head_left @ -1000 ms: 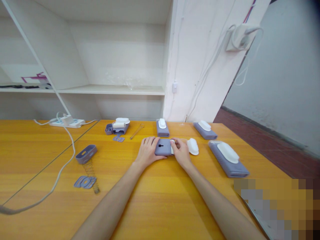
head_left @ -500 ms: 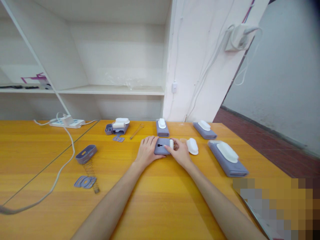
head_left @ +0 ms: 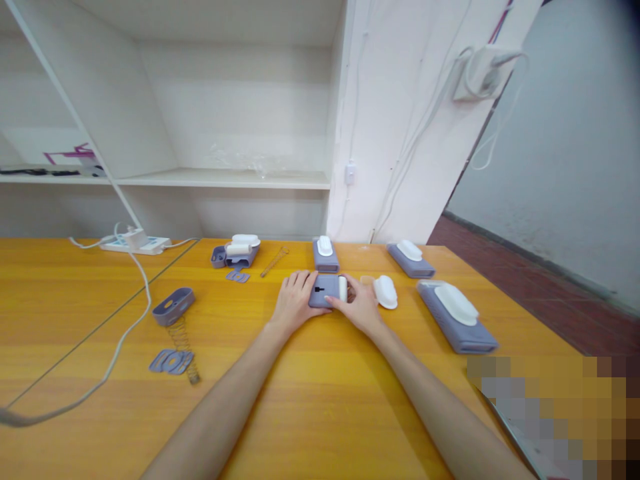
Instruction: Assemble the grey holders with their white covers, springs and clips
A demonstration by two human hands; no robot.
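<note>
A small grey-purple case (head_left: pixel 324 289) lies flat on the yellow wooden table (head_left: pixel 310 393), a dark slot on its top face. My left hand (head_left: pixel 293 302) rests on its left side and holds it down. My right hand (head_left: pixel 361 307) is at its right end, with thumb and fingers on a white roller piece (head_left: pixel 343 288) that sits against the case. A white oval cap (head_left: pixel 385 291) lies just right of my right hand.
Finished grey cases with white caps lie at the back (head_left: pixel 325 254), back right (head_left: pixel 410 259) and right (head_left: pixel 457 314). To the left are a loose grey shell (head_left: pixel 173 306), a spring (head_left: pixel 184 347), flat grey plates (head_left: pixel 171 361), a parts cluster (head_left: pixel 235 253), a white cable (head_left: pixel 131 320) and a power strip (head_left: pixel 135 243).
The white roller piece has moved left onto the right end of the case, and my right hand's fingers have shifted around it. My left hand has stayed on the case.
</note>
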